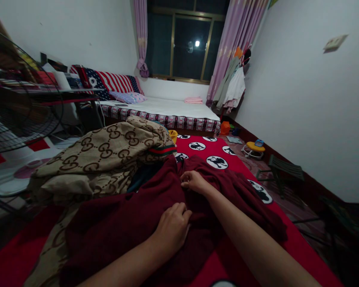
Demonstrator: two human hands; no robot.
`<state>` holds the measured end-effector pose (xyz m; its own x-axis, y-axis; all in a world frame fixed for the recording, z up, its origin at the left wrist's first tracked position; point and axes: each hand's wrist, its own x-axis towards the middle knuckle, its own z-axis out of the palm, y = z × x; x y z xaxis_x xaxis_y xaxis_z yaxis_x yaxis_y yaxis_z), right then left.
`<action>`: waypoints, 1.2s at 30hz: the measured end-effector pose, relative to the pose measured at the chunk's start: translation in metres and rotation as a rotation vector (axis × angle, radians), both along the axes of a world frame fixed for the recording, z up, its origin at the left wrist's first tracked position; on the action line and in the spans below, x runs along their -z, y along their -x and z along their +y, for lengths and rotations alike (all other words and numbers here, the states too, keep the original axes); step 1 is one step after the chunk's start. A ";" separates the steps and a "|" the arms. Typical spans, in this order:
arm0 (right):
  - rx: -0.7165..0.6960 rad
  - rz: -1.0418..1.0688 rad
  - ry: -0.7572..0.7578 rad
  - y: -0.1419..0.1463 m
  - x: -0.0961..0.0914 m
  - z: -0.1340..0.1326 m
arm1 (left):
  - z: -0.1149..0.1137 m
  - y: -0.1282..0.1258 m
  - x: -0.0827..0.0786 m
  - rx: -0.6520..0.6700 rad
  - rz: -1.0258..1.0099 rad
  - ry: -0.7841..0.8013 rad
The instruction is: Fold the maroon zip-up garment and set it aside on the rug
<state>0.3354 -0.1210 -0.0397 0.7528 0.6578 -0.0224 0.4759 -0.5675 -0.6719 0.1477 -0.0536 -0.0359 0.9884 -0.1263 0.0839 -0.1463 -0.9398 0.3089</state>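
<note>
Two hands bent over one dark red garment

Spread across the foreground, the dark red garment lies directly beneath the fingers of both hands, its folds reaching out to either side of them. The right hand is the farther one: its thumb and index finger are drawn almost together, close to a crease in the cloth, though whether a pinch of fabric sits between them I cannot tell. Nearer the wearer, the left hand rests on the garment with its fingers bent and its thumb side against the cloth; whether it grips or only presses is hidden.

The step in hand appears to be close finger work on this cloth, and the next move seems to call for a sure pinch from the right fingers, with the left steadying the fabric.

Just left of the fingers and beyond them is a heaped beige patterned cloth. Under the garment, showing to the right of the fingers, is a red cover with round black-and-white patches. Well beyond them stands a bed; far left, a fan; off to the right, a yellow-topped stool.
</note>
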 end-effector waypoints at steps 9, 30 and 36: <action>-0.086 -0.086 -0.042 0.024 -0.017 -0.032 | 0.007 0.006 -0.003 0.149 -0.100 0.175; -0.044 -0.559 -0.132 0.035 -0.042 -0.056 | -0.030 0.057 -0.021 0.393 -0.135 0.121; -0.019 -0.555 -0.152 0.029 -0.038 -0.057 | -0.037 0.059 0.004 0.477 -0.296 0.037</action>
